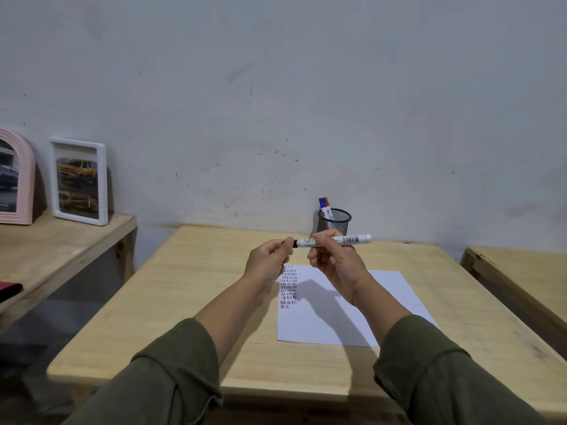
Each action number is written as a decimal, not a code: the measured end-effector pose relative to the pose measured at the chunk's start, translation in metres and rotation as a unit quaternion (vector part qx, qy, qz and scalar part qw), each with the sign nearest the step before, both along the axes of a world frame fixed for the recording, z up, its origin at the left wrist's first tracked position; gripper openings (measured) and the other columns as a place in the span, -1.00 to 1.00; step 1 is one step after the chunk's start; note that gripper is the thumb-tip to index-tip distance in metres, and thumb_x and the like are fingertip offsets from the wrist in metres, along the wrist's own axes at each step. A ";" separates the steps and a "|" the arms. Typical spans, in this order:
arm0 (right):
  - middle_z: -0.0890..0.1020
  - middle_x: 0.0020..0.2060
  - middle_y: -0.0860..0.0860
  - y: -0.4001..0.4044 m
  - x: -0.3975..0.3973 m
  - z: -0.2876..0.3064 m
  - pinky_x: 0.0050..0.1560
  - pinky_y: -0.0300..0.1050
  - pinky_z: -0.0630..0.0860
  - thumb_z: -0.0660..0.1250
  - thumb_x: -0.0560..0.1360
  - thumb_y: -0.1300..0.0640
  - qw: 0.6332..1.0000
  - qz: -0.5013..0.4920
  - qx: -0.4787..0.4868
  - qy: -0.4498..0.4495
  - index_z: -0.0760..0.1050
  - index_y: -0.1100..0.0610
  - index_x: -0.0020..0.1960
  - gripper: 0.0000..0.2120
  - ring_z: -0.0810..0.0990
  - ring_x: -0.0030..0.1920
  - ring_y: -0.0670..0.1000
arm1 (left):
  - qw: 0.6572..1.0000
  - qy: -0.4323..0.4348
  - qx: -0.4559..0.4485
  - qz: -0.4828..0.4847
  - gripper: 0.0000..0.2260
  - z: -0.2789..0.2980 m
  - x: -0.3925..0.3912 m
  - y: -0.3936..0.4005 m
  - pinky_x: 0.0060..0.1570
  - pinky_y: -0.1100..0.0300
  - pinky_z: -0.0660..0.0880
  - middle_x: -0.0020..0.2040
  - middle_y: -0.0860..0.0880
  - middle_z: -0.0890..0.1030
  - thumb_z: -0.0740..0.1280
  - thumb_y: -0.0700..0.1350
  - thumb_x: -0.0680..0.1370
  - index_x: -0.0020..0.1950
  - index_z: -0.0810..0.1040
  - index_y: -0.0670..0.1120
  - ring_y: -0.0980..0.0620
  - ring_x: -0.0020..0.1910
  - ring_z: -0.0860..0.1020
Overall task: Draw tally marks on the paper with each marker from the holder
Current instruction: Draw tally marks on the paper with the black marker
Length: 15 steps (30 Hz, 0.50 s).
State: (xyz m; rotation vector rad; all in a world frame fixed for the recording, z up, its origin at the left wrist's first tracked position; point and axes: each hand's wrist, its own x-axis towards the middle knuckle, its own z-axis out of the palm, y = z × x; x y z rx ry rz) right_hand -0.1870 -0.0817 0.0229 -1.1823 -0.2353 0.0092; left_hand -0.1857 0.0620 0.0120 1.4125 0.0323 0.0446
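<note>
A white marker [343,240] with a black cap is held level above the table. My right hand [336,260] grips its barrel. My left hand [270,259] pinches the black cap [294,243] at the marker's left end. Below them a white sheet of paper [383,302] lies on the wooden table, with rows of short blue, red and dark tally marks [288,288] near its left edge. Behind my hands stands a black mesh holder [334,220] with a blue-capped marker [322,204] and a red-capped one [327,202] sticking out.
The wooden table [199,302] stands against a grey wall. A lower wooden shelf [55,240] at the left bears a white picture frame [79,180] and a pink arched frame [15,179]. Another wooden table edge [521,271] is at the right.
</note>
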 end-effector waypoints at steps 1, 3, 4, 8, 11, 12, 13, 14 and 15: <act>0.55 -0.51 0.07 0.001 -0.001 0.000 -0.35 -0.25 0.49 0.18 0.57 0.28 1.000 0.004 0.001 -0.001 0.45 0.18 -0.19 -0.82 0.51 -0.44 -0.01 | 1.000 0.009 -0.008 0.014 -0.78 0.001 0.000 0.001 -0.27 0.24 0.33 -0.32 0.00 0.46 0.35 0.04 0.50 -0.25 0.58 -0.08 0.08 -0.35 0.35; 0.56 -0.50 0.06 0.003 -0.002 0.002 -0.33 -0.25 0.50 0.17 0.57 0.29 1.000 0.010 0.000 -0.003 0.45 0.19 -0.18 -0.82 0.52 -0.43 -0.03 | 0.996 0.048 -0.052 0.052 -0.73 0.003 0.001 0.005 -0.32 0.27 0.34 -0.37 0.00 0.45 0.35 0.06 0.49 -0.26 0.55 -0.12 0.09 -0.40 0.35; 0.56 -0.50 0.06 0.003 -0.002 0.002 -0.33 -0.25 0.50 0.17 0.57 0.29 1.000 0.011 -0.001 -0.004 0.45 0.18 -0.18 -0.82 0.52 -0.43 -0.04 | 0.993 0.064 -0.078 0.063 -0.72 0.004 0.002 0.008 -0.35 0.29 0.34 -0.39 0.00 0.44 0.34 0.06 0.50 -0.27 0.53 -0.13 0.11 -0.42 0.36; 0.56 -0.49 0.04 -0.001 -0.004 0.001 -0.32 -0.24 0.49 0.18 0.57 0.30 1.000 0.002 -0.007 0.003 0.45 0.15 -0.21 -0.80 0.52 -0.42 -0.04 | 0.987 0.083 -0.126 0.059 -0.80 0.004 0.002 0.019 -0.44 0.37 0.32 -0.34 0.02 0.46 0.35 -0.02 0.51 -0.22 0.53 -0.12 0.17 -0.41 0.39; 0.56 -0.50 0.05 -0.003 -0.004 -0.004 -0.34 -0.24 0.49 0.19 0.56 0.29 1.000 -0.007 -0.011 0.014 0.46 0.15 -0.22 -0.79 0.51 -0.43 -0.03 | 0.988 0.081 -0.107 0.073 -0.90 -0.002 0.001 0.024 -0.38 0.35 0.32 -0.30 0.02 0.49 0.36 -0.08 0.51 -0.18 0.55 -0.08 0.17 -0.36 0.41; 0.55 -0.50 0.06 -0.003 -0.004 -0.006 -0.35 -0.24 0.49 0.19 0.56 0.29 1.000 -0.009 -0.012 0.018 0.46 0.15 -0.22 -0.80 0.51 -0.43 -0.03 | 0.990 0.078 -0.085 0.078 -0.93 -0.005 0.001 0.026 -0.39 0.34 0.32 -0.28 0.02 0.50 0.37 -0.09 0.50 -0.17 0.57 -0.06 0.15 -0.36 0.40; 0.55 -0.51 0.06 -0.003 -0.004 -0.007 -0.36 -0.24 0.48 0.20 0.56 0.29 1.000 -0.011 -0.013 0.022 0.46 0.15 -0.22 -0.80 0.50 -0.44 -0.02 | 0.992 0.075 -0.053 0.085 -0.96 -0.008 0.000 0.029 -0.43 0.35 0.34 -0.26 0.02 0.51 0.39 -0.10 0.48 -0.14 0.60 -0.05 0.14 -0.36 0.40; 0.55 -0.51 0.06 -0.003 -0.004 -0.009 -0.36 -0.24 0.48 0.20 0.56 0.29 0.999 -0.013 -0.016 0.024 0.46 0.16 -0.21 -0.81 0.50 -0.44 -0.02 | 0.993 0.068 -0.020 0.094 -0.95 -0.011 -0.002 0.031 -0.48 0.37 0.36 -0.23 0.03 0.52 0.40 -0.10 0.47 -0.10 0.61 -0.05 0.13 -0.35 0.41; 0.55 -0.51 0.06 -0.003 -0.004 -0.010 -0.37 -0.25 0.48 0.20 0.55 0.29 0.999 -0.015 -0.018 0.026 0.46 0.16 -0.21 -0.81 0.50 -0.45 -0.03 | 0.992 0.062 0.016 0.107 -0.91 -0.014 -0.003 0.033 -0.53 0.41 0.38 -0.21 0.03 0.53 0.41 -0.11 0.45 -0.06 0.61 -0.06 0.14 -0.34 0.42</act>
